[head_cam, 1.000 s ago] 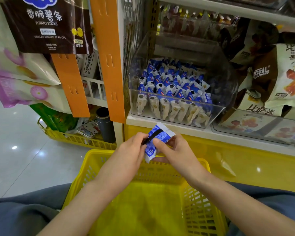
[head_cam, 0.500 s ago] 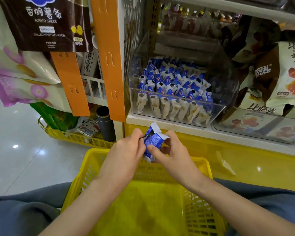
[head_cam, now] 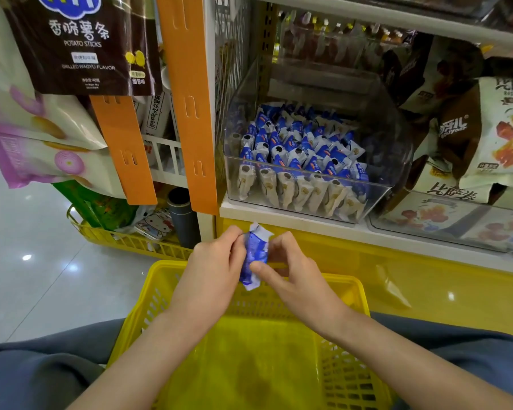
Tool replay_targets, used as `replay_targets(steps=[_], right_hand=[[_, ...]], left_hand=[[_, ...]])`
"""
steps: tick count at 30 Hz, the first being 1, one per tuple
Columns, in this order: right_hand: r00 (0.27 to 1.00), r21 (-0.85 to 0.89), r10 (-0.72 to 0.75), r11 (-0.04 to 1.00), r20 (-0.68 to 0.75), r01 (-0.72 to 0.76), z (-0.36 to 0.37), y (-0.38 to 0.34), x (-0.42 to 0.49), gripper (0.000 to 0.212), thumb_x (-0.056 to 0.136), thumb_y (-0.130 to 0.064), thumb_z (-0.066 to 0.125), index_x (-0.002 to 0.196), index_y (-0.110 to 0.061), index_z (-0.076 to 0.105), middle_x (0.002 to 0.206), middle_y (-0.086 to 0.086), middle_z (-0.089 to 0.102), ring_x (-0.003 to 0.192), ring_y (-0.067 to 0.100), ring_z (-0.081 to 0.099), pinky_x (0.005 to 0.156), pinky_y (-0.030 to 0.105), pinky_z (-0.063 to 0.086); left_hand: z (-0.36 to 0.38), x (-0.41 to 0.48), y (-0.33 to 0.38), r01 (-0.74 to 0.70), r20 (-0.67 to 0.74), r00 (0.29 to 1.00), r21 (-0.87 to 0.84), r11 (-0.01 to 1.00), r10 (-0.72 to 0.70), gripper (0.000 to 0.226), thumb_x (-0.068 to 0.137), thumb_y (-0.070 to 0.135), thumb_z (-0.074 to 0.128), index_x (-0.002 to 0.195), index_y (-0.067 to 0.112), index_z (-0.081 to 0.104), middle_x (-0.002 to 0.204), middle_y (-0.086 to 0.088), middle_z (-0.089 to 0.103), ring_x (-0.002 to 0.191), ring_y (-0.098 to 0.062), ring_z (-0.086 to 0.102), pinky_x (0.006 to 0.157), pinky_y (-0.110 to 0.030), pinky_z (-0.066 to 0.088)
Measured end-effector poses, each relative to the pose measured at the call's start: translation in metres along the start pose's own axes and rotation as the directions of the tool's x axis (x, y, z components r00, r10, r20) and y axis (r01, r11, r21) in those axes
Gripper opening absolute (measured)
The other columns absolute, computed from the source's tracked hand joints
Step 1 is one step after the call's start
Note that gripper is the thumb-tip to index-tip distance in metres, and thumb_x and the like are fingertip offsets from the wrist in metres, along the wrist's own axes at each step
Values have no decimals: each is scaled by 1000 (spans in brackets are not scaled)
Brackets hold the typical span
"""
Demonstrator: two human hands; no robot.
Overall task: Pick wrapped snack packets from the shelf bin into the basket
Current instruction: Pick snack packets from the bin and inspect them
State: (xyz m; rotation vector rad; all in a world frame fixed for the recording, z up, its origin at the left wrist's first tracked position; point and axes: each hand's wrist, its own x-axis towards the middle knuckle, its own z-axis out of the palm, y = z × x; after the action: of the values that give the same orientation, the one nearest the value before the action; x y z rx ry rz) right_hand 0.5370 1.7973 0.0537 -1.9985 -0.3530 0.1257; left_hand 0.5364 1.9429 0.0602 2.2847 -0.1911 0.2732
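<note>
A blue and white snack packet (head_cam: 256, 255) is pinched between both hands above the far rim of the yellow basket (head_cam: 157, 294). My left hand (head_cam: 213, 270) grips its left side and my right hand (head_cam: 290, 273) presses it from the right. The packet stands nearly upright and looks crumpled. A clear shelf bin (head_cam: 379, 199) just above holds several more blue and white packets (head_cam: 302, 155). The basket rests on my lap and I see nothing in it.
Large snack bags (head_cam: 485, 137) fill the shelf to the right of the bin. An orange hanging strip (head_cam: 190, 99) and potato stick bags (head_cam: 80, 45) hang at left. A second yellow basket (head_cam: 131, 241) with goods sits on the floor at left.
The packet has turned from flat to nearly upright and has been squeezed narrower between my hands. Both hands have dropped slightly toward the basket rim.
</note>
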Motion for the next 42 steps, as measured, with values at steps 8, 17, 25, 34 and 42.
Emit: replay_targets(steps=[8,17,25,34,42], right_hand=[[976,407,212,888,52,-215,-5,-8,9,41,87,-10,59,122,-16,40,106,3,62,86,7,64,82,23,52],[951,451,299,861,-77,-235,-22,-10,19,16,84,-13,64,94,-2,63,81,9,70,62,7,66,55,17,53],[976,214,131,973,-175,-92,-29,-12,18,25,91,-22,53,75,-3,58,64,0,64,58,6,61,49,22,51],[934,-248,-210,959,-288,139,-69,-63,84,12,92,-18,55,96,-23,64,91,-9,67,85,6,63,77,18,51],[987,-616,162,776,-17,-138,-73,-58,164,21,84,-33,66,85,-13,72,83,-2,67,77,8,60,69,23,44]], left_hand=[[2,9,-2,326,157,945,-453,830,-286,27,98,17,40,89,12,65,81,-18,64,72,-23,57,68,-44,49],[5,10,0,564,475,825,-654,504,-307,48,77,63,53,97,24,71,105,-3,71,106,-21,63,95,-42,44],[-2,5,9,429,384,891,-532,730,-244,16,90,19,57,106,20,59,107,-2,67,103,-16,62,93,-33,47],[-24,14,8,383,229,921,-676,629,-314,21,91,19,55,112,16,56,111,0,65,104,-11,61,88,-26,47],[-43,21,7,337,148,929,-721,605,-340,20,91,24,55,110,17,57,110,2,65,105,-12,60,91,-30,48]])
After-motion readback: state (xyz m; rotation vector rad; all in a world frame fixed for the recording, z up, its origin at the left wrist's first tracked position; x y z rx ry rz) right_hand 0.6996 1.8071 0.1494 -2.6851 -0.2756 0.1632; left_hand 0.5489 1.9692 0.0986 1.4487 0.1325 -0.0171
